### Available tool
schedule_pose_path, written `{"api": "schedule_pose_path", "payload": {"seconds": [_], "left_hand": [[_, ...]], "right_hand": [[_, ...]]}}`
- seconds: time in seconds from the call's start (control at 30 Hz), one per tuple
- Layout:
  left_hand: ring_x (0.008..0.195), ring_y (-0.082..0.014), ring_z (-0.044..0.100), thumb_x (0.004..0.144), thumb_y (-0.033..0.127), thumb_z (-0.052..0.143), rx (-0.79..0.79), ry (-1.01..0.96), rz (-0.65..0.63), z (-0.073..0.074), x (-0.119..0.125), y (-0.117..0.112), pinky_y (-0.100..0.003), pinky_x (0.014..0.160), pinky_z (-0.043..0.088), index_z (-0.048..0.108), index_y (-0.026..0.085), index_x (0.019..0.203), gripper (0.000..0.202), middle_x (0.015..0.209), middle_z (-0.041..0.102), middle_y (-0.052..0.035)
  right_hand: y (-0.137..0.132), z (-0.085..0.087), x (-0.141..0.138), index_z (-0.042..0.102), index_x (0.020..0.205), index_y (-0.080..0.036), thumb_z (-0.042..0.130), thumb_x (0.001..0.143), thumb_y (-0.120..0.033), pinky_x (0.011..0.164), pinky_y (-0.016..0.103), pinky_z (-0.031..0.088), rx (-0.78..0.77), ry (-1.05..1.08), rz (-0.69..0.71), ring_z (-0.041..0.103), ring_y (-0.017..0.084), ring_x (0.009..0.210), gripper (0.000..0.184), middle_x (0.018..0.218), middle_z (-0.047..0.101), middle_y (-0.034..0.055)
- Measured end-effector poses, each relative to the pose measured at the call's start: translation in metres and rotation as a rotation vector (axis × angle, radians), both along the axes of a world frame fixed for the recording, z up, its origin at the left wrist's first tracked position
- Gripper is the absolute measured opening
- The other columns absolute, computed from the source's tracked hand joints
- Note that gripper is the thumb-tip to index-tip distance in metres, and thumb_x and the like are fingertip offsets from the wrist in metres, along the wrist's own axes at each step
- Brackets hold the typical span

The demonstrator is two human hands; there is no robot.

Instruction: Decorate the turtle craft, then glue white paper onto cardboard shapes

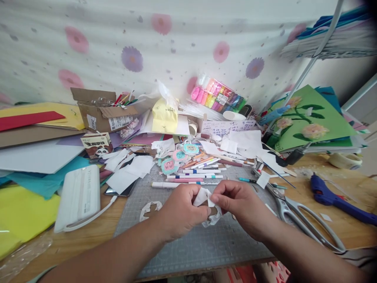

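Observation:
Between my hands, above the grey cutting mat [188, 247], is a small brown cardboard piece [212, 212] with white paper [202, 195] wrapped around its edge. My left hand [184, 208] grips it from the left, thumb lying across the front. The fingertips of my right hand [235, 202] pinch the white paper at the upper right. Part of the piece is hidden behind my fingers. A similar cardboard piece edged with white paper [150, 211] lies flat on the mat, left of my left hand.
Markers [194, 177] and small decorated pieces [169, 166] lie beyond my hands. Scissors [303, 220] and a blue glue gun [332, 196] are at right. A white power bank [79, 196] with a cable, paper scraps [129, 173] and coloured sheets [26, 212] are at left.

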State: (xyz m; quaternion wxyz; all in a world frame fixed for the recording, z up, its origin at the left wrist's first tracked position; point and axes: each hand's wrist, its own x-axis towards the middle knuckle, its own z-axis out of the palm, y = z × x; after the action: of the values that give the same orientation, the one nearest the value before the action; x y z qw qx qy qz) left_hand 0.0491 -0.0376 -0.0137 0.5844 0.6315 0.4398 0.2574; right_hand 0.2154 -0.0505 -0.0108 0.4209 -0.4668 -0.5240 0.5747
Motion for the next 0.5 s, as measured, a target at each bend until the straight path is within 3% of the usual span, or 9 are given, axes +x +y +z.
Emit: {"api": "schedule_pose_path", "payload": {"seconds": [0.3,0.5], "left_hand": [[0.055,-0.0111,0.044,0.069,0.03,0.061,0.029,0.032,0.004,0.0009,0.0002,0.0005,-0.021,0.048,0.03,0.049,0.017,0.066,0.018,0.06,0.049,0.003],[0.054,-0.0096,0.039,0.068,0.028,0.061,0.028,0.031,-0.044,0.0014,0.0008,-0.0004,-0.021,0.048,0.029,0.047,0.018,0.065,0.017,0.058,0.044,0.0049]], "right_hand": [[-0.0018,-0.001,-0.0019,0.056,0.061,-0.018,0.07,0.068,-0.031,0.051,0.022,0.037,0.103,-0.182,-0.039,0.045,0.009,0.053,0.02,0.057,0.054,-0.0037],[-0.0019,0.0026,0.0025,0.06,0.067,-0.017,0.067,0.072,-0.037,0.051,0.022,0.038,0.01,-0.035,0.067,0.047,0.008,0.052,0.022,0.059,0.055,-0.0033]]}}
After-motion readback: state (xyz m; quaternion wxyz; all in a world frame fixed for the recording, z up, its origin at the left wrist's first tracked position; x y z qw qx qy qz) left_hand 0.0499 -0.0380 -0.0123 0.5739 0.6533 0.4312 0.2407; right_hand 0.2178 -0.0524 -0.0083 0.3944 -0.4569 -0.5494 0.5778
